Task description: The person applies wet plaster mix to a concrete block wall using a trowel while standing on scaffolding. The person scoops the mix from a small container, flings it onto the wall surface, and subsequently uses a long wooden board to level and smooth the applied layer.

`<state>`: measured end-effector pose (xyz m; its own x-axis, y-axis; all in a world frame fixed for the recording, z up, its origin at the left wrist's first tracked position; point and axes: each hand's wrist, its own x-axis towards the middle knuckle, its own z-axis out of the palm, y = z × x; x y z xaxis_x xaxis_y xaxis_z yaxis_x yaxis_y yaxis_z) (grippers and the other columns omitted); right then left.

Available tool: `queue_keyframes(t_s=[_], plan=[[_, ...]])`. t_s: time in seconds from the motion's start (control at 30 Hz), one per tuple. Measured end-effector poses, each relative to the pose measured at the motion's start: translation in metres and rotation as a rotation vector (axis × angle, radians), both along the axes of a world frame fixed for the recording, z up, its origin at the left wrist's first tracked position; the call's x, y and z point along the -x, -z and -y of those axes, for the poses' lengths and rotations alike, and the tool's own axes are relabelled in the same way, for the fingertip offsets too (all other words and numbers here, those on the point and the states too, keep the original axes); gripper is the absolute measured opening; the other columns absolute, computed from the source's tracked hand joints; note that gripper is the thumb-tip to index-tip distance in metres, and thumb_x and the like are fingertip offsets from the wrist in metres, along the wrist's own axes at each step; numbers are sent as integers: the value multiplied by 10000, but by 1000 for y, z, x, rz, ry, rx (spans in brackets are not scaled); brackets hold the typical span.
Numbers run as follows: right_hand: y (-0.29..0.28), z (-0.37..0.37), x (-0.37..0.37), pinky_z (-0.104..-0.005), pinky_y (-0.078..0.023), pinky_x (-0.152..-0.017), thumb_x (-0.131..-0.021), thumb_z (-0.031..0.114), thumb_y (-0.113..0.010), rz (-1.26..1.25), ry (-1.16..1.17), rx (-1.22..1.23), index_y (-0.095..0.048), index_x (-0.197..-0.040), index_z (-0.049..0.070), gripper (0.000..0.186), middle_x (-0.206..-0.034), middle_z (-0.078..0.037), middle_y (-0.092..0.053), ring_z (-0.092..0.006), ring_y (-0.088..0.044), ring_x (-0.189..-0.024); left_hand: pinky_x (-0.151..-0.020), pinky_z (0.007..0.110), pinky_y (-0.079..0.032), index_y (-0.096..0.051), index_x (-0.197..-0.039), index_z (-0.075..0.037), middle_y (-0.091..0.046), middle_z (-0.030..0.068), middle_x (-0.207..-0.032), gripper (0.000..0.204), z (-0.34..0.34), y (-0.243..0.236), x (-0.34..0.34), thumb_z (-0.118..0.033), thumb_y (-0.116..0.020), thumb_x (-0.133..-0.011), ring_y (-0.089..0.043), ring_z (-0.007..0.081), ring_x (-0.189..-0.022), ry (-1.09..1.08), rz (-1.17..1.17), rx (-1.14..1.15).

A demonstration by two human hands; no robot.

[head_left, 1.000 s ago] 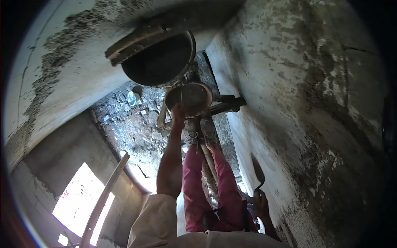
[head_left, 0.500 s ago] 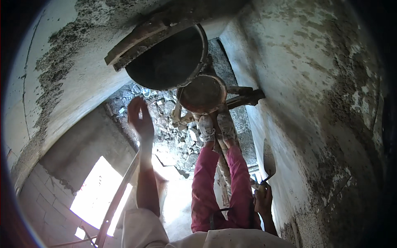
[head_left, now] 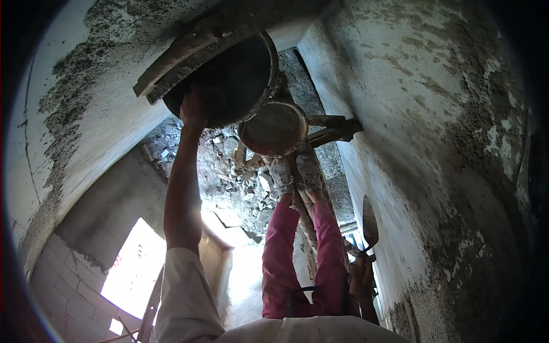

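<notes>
My left hand [head_left: 195, 107] reaches over the near left edge of a big, dark round tub [head_left: 273, 68]. Its fingers are lost in the shadow inside, so I cannot make out their shape or whether they hold anything. Low at the right, my right hand [head_left: 361, 273] is closed around the handle of a trowel. The rounded metal blade of the trowel [head_left: 370, 224] points up alongside the right wall. Between the tub and my shoes sits a smaller round pan [head_left: 274, 129] with a worn rim.
My shoes [head_left: 294, 173] stand on narrow timber [head_left: 309, 220] above rubble [head_left: 231, 171]. Wooden boards [head_left: 189, 57] cross by the tub, and a beam end [head_left: 342, 131] juts toward the patchy plastered right wall [head_left: 417, 154]. A bright opening [head_left: 134, 268] lies lower left.
My left hand has moved up and forward, from the air over the rubble to inside the tub's edge. The trowel blade has swung up into fuller view beside the right wall.
</notes>
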<state>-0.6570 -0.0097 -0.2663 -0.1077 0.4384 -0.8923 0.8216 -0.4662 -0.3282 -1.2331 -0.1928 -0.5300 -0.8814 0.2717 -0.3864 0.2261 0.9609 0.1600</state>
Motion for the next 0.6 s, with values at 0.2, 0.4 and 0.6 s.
queue_keyframes(t_s=[0.2,0.4,0.6], plan=[[-11,-2,7,-229,-357,-405,-875,114,-618,-22,-1,25,-400,-1322,35,503,-741,-29,-533,-65,-447,-474,-754,528,-465,-541,-1102,-93,-651,233,-951,267,-8,-106,-44,-231,-525,-875,-618,447,-882,-99,-7,-148],[-14,3,-3,-228,-349,-395,-871,103,-625,-58,16,16,-412,-1301,38,484,-726,-8,-504,-60,-432,-465,-640,447,-491,-544,-1265,-219,-642,135,-875,411,-23,-197,-105,-146,-520,-861,-646,322,-722,22,-150,-210],[-25,3,8,-202,-342,-392,-862,76,-638,-114,-116,-56,-434,-1261,33,450,-739,-2,-493,-51,-422,-466,-638,456,-523,-558,-1278,-235,-643,116,-856,459,-42,-217,-154,-129,-510,-834,-650,303,-690,182,-44,48]])
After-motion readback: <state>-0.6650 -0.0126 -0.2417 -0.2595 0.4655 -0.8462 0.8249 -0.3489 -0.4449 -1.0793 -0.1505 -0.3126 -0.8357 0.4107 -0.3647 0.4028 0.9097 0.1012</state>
